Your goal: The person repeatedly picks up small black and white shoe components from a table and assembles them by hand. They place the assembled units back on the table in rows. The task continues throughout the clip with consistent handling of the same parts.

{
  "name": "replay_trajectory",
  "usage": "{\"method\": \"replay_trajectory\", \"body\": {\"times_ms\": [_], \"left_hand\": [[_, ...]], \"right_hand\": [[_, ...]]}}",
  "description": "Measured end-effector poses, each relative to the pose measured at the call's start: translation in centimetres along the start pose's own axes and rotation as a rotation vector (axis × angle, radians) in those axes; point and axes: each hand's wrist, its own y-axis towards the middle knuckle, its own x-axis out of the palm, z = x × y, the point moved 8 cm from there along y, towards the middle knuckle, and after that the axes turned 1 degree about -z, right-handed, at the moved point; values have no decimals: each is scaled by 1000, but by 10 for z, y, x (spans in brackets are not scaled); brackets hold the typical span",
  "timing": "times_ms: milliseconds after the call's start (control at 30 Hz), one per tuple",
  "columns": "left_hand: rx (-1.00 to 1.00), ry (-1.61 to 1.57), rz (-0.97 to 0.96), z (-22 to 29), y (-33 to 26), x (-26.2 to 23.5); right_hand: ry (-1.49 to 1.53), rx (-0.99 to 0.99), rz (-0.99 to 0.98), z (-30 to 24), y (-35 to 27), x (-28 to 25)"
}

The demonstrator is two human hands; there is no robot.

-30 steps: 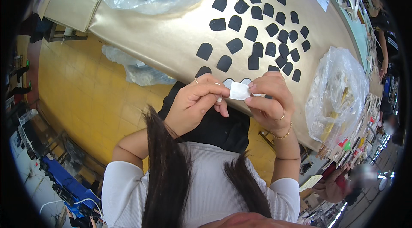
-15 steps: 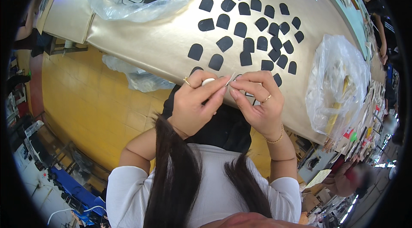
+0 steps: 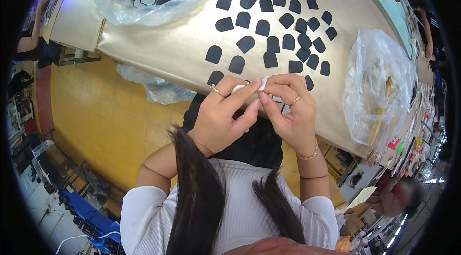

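At the near table edge, my right hand (image 3: 294, 111) pinches a small thin white piece (image 3: 263, 83) between thumb and fingertips. My left hand (image 3: 223, 115) meets it from the other side, its index fingertip against the piece and its thumb lower and apart. Tucked among the curled fingers of that hand is a pale rounded piece (image 3: 238, 89), mostly hidden. Several black arch-shaped pieces (image 3: 262, 28) lie spread on the table beyond my hands, mostly single, a few overlapping. One black piece (image 3: 215, 78) is close to my left knuckles.
A clear plastic bag (image 3: 108, 7) full of black and white arch-shaped pieces sits open at the far left of the gold-coloured table (image 3: 158, 46). Another clear bag (image 3: 357, 96) rests on the right. Below the left edge hangs more plastic (image 3: 161, 89) above a yellow floor (image 3: 110, 115).
My left thumb has come away from the white piece, and its index finger has shifted along it. The white piece has turned, showing more of its face. The view has shifted slightly.
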Motion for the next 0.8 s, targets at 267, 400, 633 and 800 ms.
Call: {"method": "replay_trajectory", "body": {"times_ms": [267, 400, 633, 800], "left_hand": [[-224, -203, -78, -19, -2, 5], [-517, -581, -141, -42, -11, 18], [-867, -1270, -249, -55, -25, 54], [-1045, -1473, -404, -38, -45, 71]], "right_hand": [[138, 104, -130, 8, -9, 2], [141, 224, -309, 13, -31, -12], [-588, 359, -709, 9, -81, -58], [-183, -35, -313, -15, -29, -34]]}}
